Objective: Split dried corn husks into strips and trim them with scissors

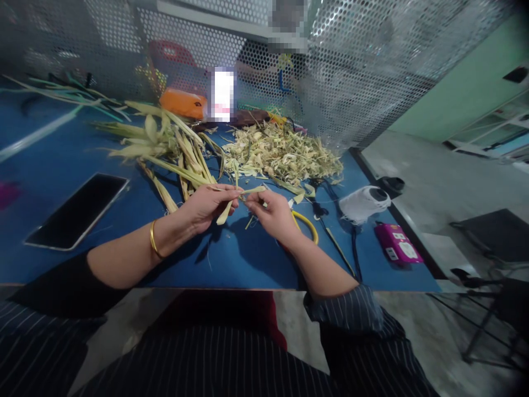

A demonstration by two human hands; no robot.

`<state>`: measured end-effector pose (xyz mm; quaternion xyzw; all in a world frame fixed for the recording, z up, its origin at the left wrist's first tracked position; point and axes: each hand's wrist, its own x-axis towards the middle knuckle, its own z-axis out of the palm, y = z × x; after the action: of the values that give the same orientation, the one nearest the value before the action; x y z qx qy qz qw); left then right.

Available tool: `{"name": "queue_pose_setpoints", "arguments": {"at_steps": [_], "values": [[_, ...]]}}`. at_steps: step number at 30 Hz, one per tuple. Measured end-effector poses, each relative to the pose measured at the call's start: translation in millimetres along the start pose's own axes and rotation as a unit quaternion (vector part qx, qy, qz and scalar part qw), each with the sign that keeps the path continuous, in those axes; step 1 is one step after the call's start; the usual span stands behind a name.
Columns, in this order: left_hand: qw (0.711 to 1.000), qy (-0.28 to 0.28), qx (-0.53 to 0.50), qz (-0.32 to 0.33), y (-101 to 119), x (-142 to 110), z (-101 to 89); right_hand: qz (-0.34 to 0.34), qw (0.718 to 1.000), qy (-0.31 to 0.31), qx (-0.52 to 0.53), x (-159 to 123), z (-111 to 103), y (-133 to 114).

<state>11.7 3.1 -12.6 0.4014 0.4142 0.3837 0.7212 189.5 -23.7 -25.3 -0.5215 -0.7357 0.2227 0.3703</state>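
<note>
Over the blue table, my left hand (206,207) pinches pale strips of dried corn husk (225,213), which cross between thumb and fingers and stick out above and below. Close by on the right, my right hand (273,216) has its fingertips pressed together at the same crossing. Whether it grips a husk end or a thread is too small to tell. Behind my left hand lies a bundle of long husks (192,157). A heap of shredded husk pieces (283,151) spreads beyond both hands. The handle of a yellow-handled tool (308,225) shows partly beneath my right wrist.
A black phone (78,212) rests at the left. On the right are a white thread spool (363,204) and a magenta packet (399,243). An orange pouch (183,103) and a lit screen (222,94) stand before a perforated metal panel (351,71). Green strips (78,99) lie back left.
</note>
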Motion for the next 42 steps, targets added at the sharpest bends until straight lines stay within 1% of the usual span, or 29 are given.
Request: {"name": "queue_pose_setpoints", "arguments": {"at_steps": [1,3,5,8,12,15,18,20,25,31,34,36,39,41,42], "values": [[1.0,0.006,-0.002,0.004,0,0,0.4,0.008,1.0,0.003,-0.004,0,1,1],[1.0,-0.003,-0.001,0.007,1,-2,0.6,0.023,1.0,0.003,0.013,1,3,4],[1.0,-0.023,0.005,-0.004,4,-3,0.1,0.05,0.997,-0.005,0.059,3,5,6],[0.998,-0.047,0.026,-0.015,8,-4,-1.6,0.092,0.986,-0.013,0.141,4,5,5],[0.996,-0.049,0.073,0.027,10,-6,-3.1,0.081,0.968,0.001,0.238,3,1,-2],[0.993,-0.042,0.105,0.044,9,-7,-2.8,0.087,0.952,0.036,0.291,2,-2,-5],[0.991,-0.039,0.121,0.042,8,-7,-1.8,0.1,0.958,0.082,0.255,2,-3,-4],[0.99,-0.042,0.127,0.043,7,-6,-1.4,0.095,0.966,0.1,0.219,2,-2,-1],[0.989,-0.041,0.132,0.058,4,-4,-3.4,0.065,0.977,0.112,0.166,6,-3,3],[0.99,-0.045,0.128,0.034,7,-4,-5.7,0.066,0.974,0.127,0.177,8,-9,7],[0.986,-0.051,0.157,0.027,7,-4,-4.9,0.059,0.977,0.132,0.159,8,-6,7],[0.984,-0.05,0.167,0.024,6,-4,-4.8,0.061,0.976,0.151,0.148,7,-3,7],[0.986,-0.031,0.163,0.029,8,-3,-5.1,0.038,0.981,0.16,0.103,6,-1,9],[0.985,-0.001,0.163,0.057,12,-4,-4.8,0.009,0.986,0.16,0.041,6,-1,10],[0.982,0.023,0.167,0.085,14,-5,-4.6,-0.004,0.987,0.161,0.002,6,-1,10]]}}
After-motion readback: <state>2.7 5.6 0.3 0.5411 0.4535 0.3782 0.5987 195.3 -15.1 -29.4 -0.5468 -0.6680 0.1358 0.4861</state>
